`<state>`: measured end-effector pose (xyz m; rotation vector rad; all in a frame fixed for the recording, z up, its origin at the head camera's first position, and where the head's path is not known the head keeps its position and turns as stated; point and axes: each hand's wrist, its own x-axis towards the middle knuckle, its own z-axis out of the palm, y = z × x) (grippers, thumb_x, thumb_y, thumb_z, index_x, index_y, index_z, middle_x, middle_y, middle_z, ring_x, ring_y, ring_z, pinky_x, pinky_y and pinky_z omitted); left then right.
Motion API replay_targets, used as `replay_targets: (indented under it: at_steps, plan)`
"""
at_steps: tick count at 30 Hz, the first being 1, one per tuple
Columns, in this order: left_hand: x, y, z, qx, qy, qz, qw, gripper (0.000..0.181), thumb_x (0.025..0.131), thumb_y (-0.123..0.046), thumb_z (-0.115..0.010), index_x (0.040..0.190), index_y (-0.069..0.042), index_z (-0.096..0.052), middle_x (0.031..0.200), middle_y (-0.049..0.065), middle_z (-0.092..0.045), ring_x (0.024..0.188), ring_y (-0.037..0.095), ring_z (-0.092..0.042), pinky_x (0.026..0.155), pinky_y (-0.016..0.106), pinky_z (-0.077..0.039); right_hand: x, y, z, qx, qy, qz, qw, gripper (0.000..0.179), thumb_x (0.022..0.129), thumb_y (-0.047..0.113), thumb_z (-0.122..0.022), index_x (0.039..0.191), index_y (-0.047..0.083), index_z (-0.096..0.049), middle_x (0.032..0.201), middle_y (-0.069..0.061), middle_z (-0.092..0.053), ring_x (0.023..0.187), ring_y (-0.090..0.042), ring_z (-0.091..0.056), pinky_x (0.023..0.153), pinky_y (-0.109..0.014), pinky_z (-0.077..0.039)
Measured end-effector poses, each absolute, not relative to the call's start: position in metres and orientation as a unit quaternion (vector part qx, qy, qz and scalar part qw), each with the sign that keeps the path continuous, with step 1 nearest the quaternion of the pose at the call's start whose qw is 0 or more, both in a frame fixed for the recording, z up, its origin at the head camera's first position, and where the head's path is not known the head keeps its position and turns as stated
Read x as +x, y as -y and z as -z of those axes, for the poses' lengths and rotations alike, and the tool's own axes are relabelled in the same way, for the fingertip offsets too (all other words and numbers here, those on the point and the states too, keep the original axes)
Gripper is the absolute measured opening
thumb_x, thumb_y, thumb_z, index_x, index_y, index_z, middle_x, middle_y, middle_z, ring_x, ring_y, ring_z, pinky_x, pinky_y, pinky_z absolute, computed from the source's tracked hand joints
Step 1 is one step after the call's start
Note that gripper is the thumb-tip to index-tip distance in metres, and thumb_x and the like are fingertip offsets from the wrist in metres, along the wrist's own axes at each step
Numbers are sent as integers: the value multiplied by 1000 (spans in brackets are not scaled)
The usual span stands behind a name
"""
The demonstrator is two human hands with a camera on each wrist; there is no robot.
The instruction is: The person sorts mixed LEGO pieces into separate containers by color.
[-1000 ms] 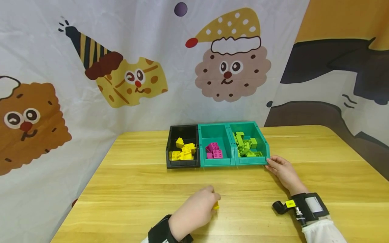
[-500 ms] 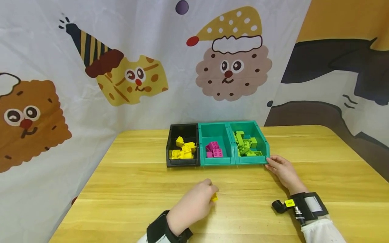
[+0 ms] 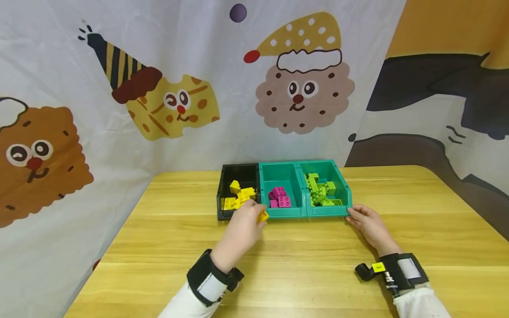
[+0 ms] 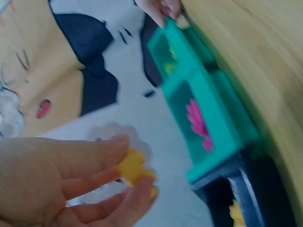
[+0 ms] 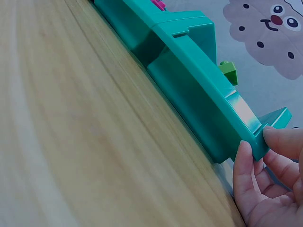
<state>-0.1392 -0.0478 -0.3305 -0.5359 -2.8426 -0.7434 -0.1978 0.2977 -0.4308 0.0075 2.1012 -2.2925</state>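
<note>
My left hand (image 3: 240,227) pinches a yellow toy brick (image 4: 132,166) between thumb and fingers. It is near the front edge of the black bin (image 3: 240,170), and the fingers hide part of that bin's front. Several yellow bricks (image 3: 234,187) lie in the black bin. The middle teal bin (image 3: 284,213) holds a few magenta bricks (image 3: 284,202). Several lime green bricks (image 3: 318,194) fill part of the right teal bin (image 3: 328,212). At that bin's front right corner, my right hand (image 3: 370,225) grips the rim, thumb above and fingers against the outside (image 5: 279,175).
The three bins stand side by side towards the back of the wooden table (image 3: 318,274). Behind them hangs a cloth (image 3: 234,110) printed with cartoon food. Both wrists wear black straps (image 3: 406,270) with small cameras.
My left hand has moved forward and slightly left with the yellow brick, from the table's front area to the black bin's front. My right hand has stayed at the bin's corner.
</note>
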Motion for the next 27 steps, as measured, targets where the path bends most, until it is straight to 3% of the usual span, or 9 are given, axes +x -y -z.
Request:
replay_targets:
  at_steps: [7, 13, 27]
  plan:
    - [-181, 63, 348, -124, 944, 266, 149, 33, 83, -5, -70, 115, 2, -64, 108, 20, -61, 92, 29, -63, 83, 39, -54, -196, -298, 429, 7, -679, 734, 16, 6, 95, 18, -57, 94, 13, -59, 90, 10, -55, 84, 2, -58, 78, -14, -51]
    - [-200, 73, 359, -98, 943, 266, 175, 33, 82, -3, -70, 114, 4, -64, 107, 22, -61, 93, 32, -63, 82, 40, -54, -197, -298, 429, 6, -686, 727, 13, 6, 94, 19, -58, 94, 13, -58, 90, 10, -54, 84, 2, -58, 79, -14, -51]
    - [-222, 82, 369, -56, 955, 245, 155, 32, 85, -3, -67, 116, 6, -63, 112, 24, -59, 100, 35, -61, 89, 43, -51, -197, -298, 430, 6, -689, 724, 18, 4, 95, 17, -57, 95, 13, -58, 93, 7, -53, 85, 2, -57, 79, -14, -51]
